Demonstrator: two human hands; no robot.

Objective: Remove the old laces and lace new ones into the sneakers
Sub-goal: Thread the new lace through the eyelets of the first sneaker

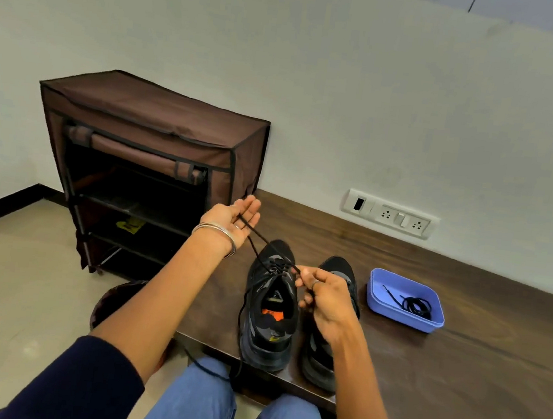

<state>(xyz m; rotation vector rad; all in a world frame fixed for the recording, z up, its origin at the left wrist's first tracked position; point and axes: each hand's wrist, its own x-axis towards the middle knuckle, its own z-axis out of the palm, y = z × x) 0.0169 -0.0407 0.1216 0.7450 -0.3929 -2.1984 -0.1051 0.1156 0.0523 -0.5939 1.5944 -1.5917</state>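
Two black sneakers are stood side by side, toes toward the wall, near the front edge of a dark wooden bench (460, 333). The left sneaker (270, 308) is partly laced with a black lace (257, 243), which is crossed through the eyelets near its toe; its upper eyelets are left unthreaded and an orange insole patch is seen inside. One strand of the lace is drawn up and to the left, taut, to the left hand (236, 220), which is raised palm-up above the bench with its fingers fairly straight and close together; the strand is laid across the palm, and exactly how it is caught there cannot be told. The other strand is pinched between thumb and curled fingers of the right hand (323, 299), which is held just above the right sneaker (334, 322) and hides much of it. A slack length of lace is trailed down the left sneaker's outer side and over the bench edge. To the right, apart from the sneakers, a blue tray (394, 281) is set on the bench, with a coiled black lace (415, 306) lying in it. A brown fabric shoe rack (161, 117) is stood on the floor against the wall at the left.
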